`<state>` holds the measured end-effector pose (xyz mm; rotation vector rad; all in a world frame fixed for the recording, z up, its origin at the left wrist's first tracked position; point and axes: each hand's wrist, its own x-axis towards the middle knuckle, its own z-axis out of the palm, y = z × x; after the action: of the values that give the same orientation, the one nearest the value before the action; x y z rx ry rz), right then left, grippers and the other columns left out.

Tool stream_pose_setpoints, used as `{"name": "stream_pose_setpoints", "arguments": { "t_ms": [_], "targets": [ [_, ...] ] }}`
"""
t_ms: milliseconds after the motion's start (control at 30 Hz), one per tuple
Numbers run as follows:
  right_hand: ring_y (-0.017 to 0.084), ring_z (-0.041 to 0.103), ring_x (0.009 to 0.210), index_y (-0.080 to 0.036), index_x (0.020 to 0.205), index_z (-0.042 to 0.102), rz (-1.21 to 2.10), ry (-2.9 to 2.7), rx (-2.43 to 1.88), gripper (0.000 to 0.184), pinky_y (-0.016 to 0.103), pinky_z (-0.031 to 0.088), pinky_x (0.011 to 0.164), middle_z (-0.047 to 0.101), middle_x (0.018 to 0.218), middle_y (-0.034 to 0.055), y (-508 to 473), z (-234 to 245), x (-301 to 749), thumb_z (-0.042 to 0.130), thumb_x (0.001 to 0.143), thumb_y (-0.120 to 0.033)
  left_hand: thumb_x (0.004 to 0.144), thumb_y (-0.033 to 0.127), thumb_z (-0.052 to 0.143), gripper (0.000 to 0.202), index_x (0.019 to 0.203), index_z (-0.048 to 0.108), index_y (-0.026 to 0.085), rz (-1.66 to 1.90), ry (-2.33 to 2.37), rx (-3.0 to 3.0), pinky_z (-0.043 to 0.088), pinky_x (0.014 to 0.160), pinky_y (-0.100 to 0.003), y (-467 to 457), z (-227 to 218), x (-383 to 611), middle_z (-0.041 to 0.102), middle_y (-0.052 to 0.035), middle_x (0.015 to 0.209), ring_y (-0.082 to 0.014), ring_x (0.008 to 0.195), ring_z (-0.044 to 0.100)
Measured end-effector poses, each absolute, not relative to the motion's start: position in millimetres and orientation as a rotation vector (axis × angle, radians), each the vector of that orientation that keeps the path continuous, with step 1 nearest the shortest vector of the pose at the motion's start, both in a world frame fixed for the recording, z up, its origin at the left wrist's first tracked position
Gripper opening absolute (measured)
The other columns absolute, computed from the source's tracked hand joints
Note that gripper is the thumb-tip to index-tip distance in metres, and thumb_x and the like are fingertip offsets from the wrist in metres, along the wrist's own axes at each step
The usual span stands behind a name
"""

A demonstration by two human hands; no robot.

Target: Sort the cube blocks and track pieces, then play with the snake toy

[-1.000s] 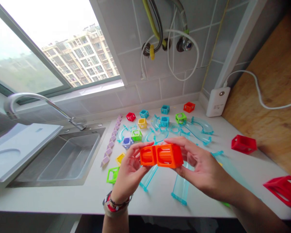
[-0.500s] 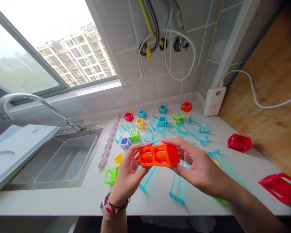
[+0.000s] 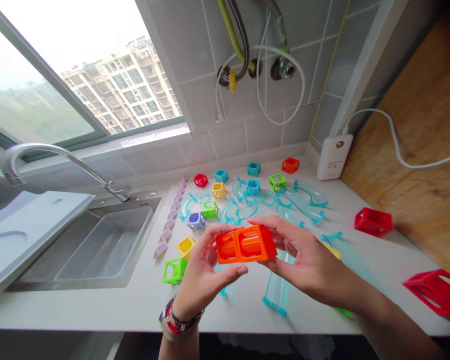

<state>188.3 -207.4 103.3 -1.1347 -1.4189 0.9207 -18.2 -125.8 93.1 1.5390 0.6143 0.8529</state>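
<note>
Plainly, the largest thing before me is the counter (image 3: pixel 135 310), smooth, white and hard. At its right stands the board (image 3: pixel 416 125), of wood with a streaky brown grain. On the left sits the sink (image 3: pixel 60 247) of dull steel, a clear plastic tub (image 3: pixel 105 245) inside it, and a shiny curved faucet (image 3: pixel 75 160) behind.

My right hand (image 3: pixel 281 242) grips the orange piece (image 3: pixel 251 243), fingers over its top and thumb beneath its right end. My left hand (image 3: pixel 225 252) curls its fingers round the left end, but the thumb sits apart, just below — I cannot tell how firmly that hand has hold. The orange piece is held up above the counter: two boxy plastic frames, end to end, glossy, with rounded windows.

Below my right hand lies a chute (image 3: pixel 279 290), flat, see-through, aqua, with a thicker lip at its near end. The curved tracks (image 3: pixel 305 207) farther back are of similar glassy plastic.

Smaller again are the open-sided cubes: green (image 3: pixel 174 270) and yellow (image 3: pixel 186 246) near my left hand, and a violet cube (image 3: pixel 196 220) beyond — its visible face filled by a dark disc.
</note>
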Motion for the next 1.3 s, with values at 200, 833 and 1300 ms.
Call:
{"name": "stream_pose_setpoints", "arguments": {
  "t_ms": [200,833,1300],
  "targets": [
    [0.028,0.062,0.123,-0.028,0.141,0.056,0.897,-1.457,-1.137,0.052,0.042,0.057,0.100,0.059,0.140,0.0101,-207.5,102.0,189.7,0.070,0.091,-0.030,0.068,0.019,0.091,0.053,0.115,0.069,0.027,0.899,0.665,1.513,0.056,0.090,-0.028,-124.7,88.9,-19.7,0.068,-0.0052,0.120,-0.0237,0.109,0.067],
    [0.030,0.061,0.123,-0.030,0.147,0.052,0.750,-1.565,-1.210,0.063,0.039,0.060,0.094,0.061,0.139,0.0098,-211.2,104.9,188.9,0.073,0.088,-0.035,0.070,0.032,0.088,0.049,0.112,0.064,0.023,0.902,0.640,1.513,0.059,0.083,-0.035,-128.7,89.1,-19.2,0.065,-0.0082,0.115,-0.0276,0.101,0.067],
    [0.034,0.057,0.130,-0.028,0.146,0.054,0.560,-1.618,-1.311,0.069,0.048,0.052,0.106,0.063,0.139,0.0109,-213.4,102.0,191.6,0.078,0.084,-0.043,0.073,0.030,0.087,0.050,0.120,0.070,0.029,0.899,0.572,1.476,0.057,0.091,-0.030,-129.5,85.5,-16.7,0.068,-0.0056,0.123,-0.0251,0.110,0.066]
  ]
}}
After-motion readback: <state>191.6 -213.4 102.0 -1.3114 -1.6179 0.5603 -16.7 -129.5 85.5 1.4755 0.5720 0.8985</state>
